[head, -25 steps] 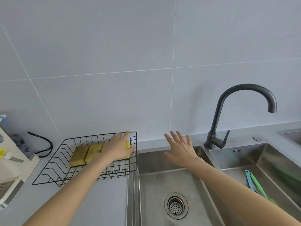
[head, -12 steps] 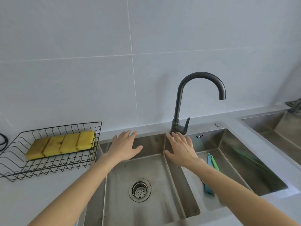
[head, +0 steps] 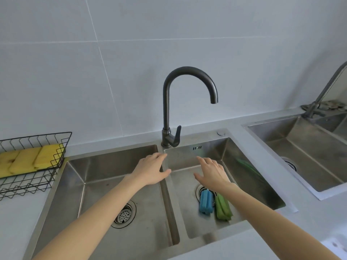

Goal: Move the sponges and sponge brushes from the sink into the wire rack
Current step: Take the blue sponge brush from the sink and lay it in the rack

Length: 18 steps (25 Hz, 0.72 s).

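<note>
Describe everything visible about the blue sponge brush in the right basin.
The blue sponge brush lies flat on the floor of the sink's right basin, its ribbed blue foam head pointing toward the camera. It looks soft and ridged lengthwise. Its far end sits over the drain and passes under the right hand's forearm, so any handle is hidden. A green sponge brush lies right beside it; whether they touch is unclear. Neither hand holds it.

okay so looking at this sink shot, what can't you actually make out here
Head view only:
- Blue brush and green brush: handles hidden under the right forearm.
- Right basin's drain: mostly covered by brushes and arm.
- Wire rack and sponges: cut off by the left edge.
- Green streak on the basin wall: too blurred; perhaps a reflection.
</note>
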Tool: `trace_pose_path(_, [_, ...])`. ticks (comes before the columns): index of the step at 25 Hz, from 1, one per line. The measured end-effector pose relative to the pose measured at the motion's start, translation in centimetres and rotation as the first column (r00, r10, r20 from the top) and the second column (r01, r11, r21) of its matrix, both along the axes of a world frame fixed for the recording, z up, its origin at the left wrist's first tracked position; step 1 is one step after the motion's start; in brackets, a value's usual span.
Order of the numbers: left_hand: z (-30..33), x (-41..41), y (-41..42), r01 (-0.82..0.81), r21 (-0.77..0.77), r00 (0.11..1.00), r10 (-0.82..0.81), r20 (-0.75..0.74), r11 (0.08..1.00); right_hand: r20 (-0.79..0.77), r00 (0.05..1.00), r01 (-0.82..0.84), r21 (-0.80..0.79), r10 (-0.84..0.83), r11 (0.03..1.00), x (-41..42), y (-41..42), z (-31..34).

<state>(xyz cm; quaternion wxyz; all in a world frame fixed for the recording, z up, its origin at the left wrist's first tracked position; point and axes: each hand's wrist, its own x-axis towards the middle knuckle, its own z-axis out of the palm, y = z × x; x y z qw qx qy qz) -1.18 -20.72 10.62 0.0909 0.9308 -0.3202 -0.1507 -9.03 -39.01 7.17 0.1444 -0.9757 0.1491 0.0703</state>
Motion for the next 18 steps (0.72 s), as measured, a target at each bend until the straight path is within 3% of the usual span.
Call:
trace_pose_path(10, [-4.8,-1.2,-8.3,0.083,0.076,0.983,-0.069,-0.170,0.994,-0.136,0.985,0.127,0.172,-0.105,0.977,-0.4,-6.2,-5.2])
trace_pose_path(18, [-9.5,-0.2,-12.9,0.038,0.119,0.941,0.004,-0.338,0.992,-0.253,0.950,0.262,0.324,-0.184,0.909,1.2,-8.7,-10.2])
